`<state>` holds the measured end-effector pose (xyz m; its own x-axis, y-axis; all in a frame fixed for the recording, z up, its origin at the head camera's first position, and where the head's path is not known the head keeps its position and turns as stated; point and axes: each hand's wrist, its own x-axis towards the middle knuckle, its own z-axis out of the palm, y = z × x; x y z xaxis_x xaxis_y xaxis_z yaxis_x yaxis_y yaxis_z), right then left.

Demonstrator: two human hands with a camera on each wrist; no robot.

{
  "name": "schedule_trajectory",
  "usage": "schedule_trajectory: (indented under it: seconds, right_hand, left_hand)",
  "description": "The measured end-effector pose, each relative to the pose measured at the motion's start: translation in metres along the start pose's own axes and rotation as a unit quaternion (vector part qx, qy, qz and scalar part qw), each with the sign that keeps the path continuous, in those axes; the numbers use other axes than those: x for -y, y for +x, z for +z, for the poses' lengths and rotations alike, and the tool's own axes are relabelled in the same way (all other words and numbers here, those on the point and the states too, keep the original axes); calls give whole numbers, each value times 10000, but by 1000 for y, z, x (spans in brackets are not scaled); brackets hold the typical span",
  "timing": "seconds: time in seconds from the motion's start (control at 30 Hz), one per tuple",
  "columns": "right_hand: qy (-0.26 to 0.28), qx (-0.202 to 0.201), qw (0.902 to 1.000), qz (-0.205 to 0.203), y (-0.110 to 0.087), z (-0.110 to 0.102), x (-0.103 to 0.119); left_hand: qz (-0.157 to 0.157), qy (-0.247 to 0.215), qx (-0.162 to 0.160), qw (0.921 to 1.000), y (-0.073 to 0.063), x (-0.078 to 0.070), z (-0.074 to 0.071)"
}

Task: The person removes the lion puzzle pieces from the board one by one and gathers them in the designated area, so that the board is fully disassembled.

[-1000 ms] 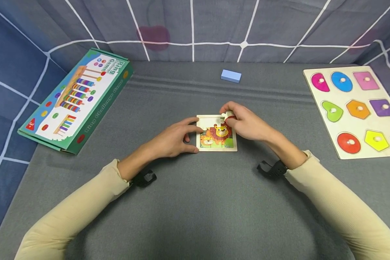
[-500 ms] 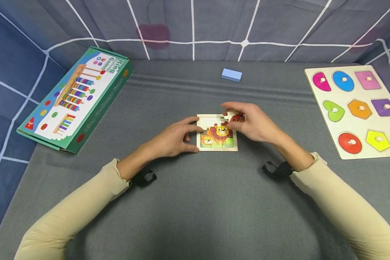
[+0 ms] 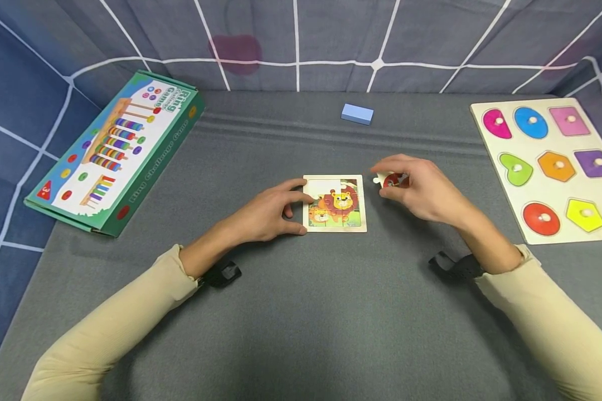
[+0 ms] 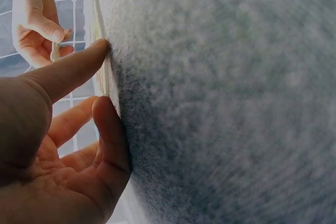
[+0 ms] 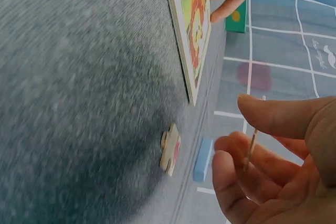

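Observation:
A small square wooden jigsaw puzzle (image 3: 343,209) with a lion picture lies mid-table; the upper left of its frame shows pale backing without pieces. My left hand (image 3: 268,214) holds the puzzle at its left edge, thumb by the lower corner and fingertips near the upper one. To the right of it, my right hand (image 3: 423,186) pinches a puzzle piece (image 5: 253,148), seen edge-on in the right wrist view, between thumb and fingers above the table. Below that hand another puzzle piece (image 5: 170,150) with a red patch lies on the cloth.
A blue block (image 3: 357,114) lies beyond the puzzle. At the left stands a green Ring Challenge Game box (image 3: 115,150). On the right lies a wooden shape board (image 3: 527,214) with colourful knobbed pieces. A checked cloth (image 3: 331,39) rises behind the grey table.
My right hand has moved right, off the puzzle's upper right corner, with a piece between its fingers, uncovering that corner. The left hand has stayed on the puzzle.

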<state>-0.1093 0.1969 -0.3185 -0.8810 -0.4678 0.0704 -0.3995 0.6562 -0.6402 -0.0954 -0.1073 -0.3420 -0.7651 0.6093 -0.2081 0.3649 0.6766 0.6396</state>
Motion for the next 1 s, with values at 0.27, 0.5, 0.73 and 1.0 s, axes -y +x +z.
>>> schedule_trajectory:
  seconds: [0.27, 0.5, 0.73, 1.0]
  right_hand:
    - [-167, -155, 9997, -103, -9, -8, -8]
    - [-303, -174, 9993, 141, -18, -17, -21]
    - [-650, 25, 9972, 372, -23, -18, -37]
    - [-813, 245, 9954, 450, -19, -14, -44]
  left_hand:
    - [9, -2, -32, 10000, -1, 1, -1]
    - [-17, -2, -45, 10000, -1, 1, 0]
    - [4, 2, -51, 10000, -1, 1, 0]
    - [-11, -2, -31, 10000, -1, 1, -1]
